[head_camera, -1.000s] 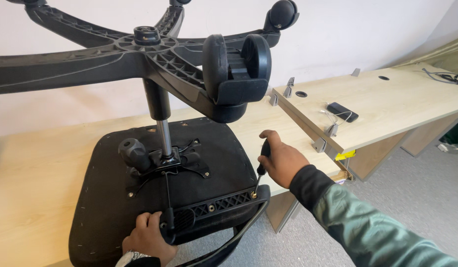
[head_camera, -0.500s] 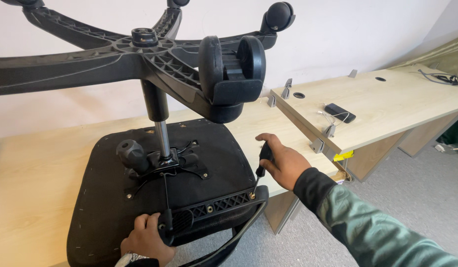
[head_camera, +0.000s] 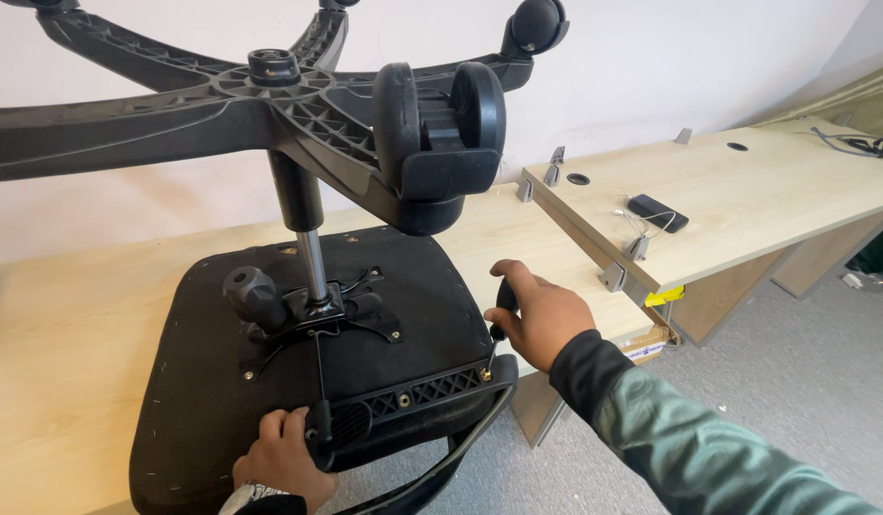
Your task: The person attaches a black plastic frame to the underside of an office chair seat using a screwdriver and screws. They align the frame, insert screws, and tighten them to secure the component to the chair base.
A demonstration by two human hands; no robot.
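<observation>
Gripping one screwdriver (head_camera: 499,310), the right hand (head_camera: 541,315) curls shut; the left hand (head_camera: 284,463) clasps one chair seat (head_camera: 203,381) lever (head_camera: 321,434).

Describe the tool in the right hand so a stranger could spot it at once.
Start at the upturned office chair lying seat-down on the pale wooden table. At the seat's right front corner the right hand grips a screwdriver. It is the one slim, black-handled tool there, its tip at a corner screw of the ribbed bracket.
</observation>
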